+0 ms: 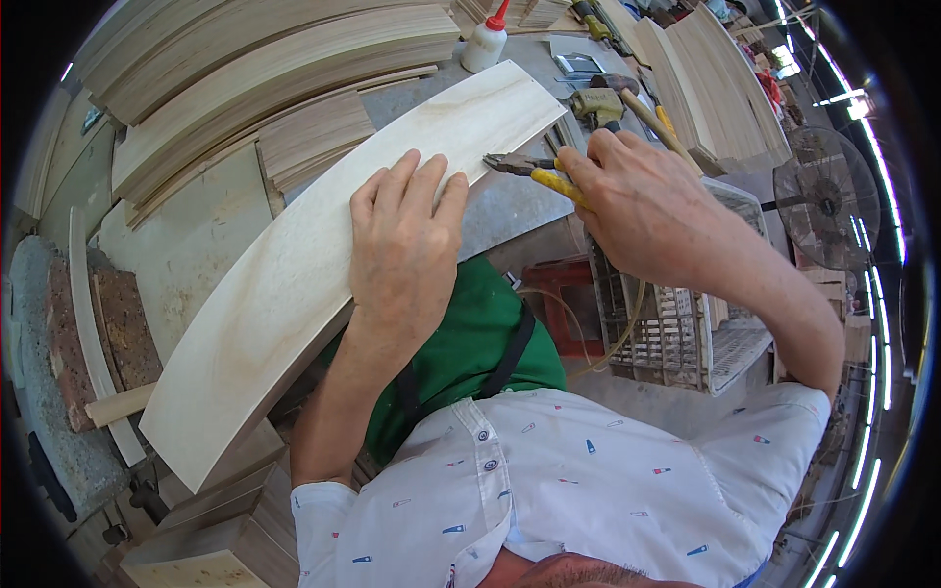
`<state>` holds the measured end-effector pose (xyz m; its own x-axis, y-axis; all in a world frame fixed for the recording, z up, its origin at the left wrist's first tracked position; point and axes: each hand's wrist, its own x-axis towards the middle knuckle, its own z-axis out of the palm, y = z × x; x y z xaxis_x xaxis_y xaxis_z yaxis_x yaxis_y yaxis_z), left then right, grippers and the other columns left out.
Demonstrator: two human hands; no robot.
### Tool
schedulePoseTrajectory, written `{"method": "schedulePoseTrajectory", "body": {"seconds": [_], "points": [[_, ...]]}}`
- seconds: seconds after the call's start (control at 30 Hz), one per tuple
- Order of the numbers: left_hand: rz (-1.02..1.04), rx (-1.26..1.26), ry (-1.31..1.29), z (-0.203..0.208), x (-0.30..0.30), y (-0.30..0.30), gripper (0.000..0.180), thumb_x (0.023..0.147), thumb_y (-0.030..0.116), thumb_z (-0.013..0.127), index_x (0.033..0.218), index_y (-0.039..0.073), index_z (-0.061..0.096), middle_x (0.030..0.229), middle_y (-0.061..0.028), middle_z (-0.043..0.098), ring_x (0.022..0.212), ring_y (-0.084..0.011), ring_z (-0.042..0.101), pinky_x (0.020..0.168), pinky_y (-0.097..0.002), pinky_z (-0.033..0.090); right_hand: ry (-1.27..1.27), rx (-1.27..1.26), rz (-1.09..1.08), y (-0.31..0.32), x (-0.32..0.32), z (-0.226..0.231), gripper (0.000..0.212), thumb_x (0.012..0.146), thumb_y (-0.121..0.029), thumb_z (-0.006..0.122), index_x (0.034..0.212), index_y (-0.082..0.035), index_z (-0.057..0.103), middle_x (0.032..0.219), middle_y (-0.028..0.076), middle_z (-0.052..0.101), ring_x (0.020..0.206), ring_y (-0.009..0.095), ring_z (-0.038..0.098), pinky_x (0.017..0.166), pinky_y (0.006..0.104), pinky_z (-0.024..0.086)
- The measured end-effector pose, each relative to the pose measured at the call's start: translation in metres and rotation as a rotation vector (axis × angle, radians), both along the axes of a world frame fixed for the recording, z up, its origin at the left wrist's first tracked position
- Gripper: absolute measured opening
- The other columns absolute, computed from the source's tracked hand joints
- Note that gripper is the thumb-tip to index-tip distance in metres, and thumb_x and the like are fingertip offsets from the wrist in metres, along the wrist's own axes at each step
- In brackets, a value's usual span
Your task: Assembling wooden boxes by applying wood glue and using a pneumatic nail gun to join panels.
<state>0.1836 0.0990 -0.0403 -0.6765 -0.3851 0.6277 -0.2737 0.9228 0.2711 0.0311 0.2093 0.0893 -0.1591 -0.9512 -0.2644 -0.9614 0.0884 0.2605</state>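
A long, pale wooden panel (pixel 284 265), curved along its far side, slants across the view from lower left to upper right. My left hand (pixel 407 235) lies flat on its upper face, fingers stretched out. In my right hand (pixel 637 191) is a pair of pliers (pixel 559 180) with yellow handles, the fingers wrapped round them. The dark jaws of the pliers meet the panel's near edge, right of my left hand. Whether the jaws grip anything there is too small to tell.
Stacked wooden boards (pixel 284 78) fill the back left; another stack (pixel 720 83) stands at the back right. Beyond the panel are a white glue bottle (pixel 484 47) with a red tip, a nail gun (pixel 596 104) and a hammer (pixel 652 122). A wire crate (pixel 667 333) and a fan (pixel 825 196) are at right.
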Motion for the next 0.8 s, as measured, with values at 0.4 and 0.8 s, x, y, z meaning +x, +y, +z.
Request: {"method": "schedulePoseTrajectory", "body": {"seconds": [0.4,0.8], "points": [[-0.004,0.022,0.034,-0.002,-0.001,-0.003,0.026,0.075,0.004,0.059,0.101,0.001,0.065,0.110,-0.0127,0.060,0.112,-0.0265,0.053,0.096,-0.0418,0.037,0.089,0.044,0.095,-0.009,0.013,0.001,0.022,0.077,0.000,0.055,0.097,0.005,0.051,0.083,0.017,0.055,0.078,0.030,0.058,0.066,0.0393,0.047],[0.021,0.035,0.021,0.002,-0.001,0.000,0.021,0.081,0.006,0.063,0.101,0.006,0.069,0.109,-0.0105,0.064,0.109,-0.0265,0.056,0.093,-0.0401,0.039,0.077,-0.423,0.157,0.037,-0.009,-0.069,0.045,0.077,-0.005,0.056,0.119,0.007,0.045,0.088,0.016,0.052,0.080,0.028,0.052,0.068,0.0364,0.045]]}}
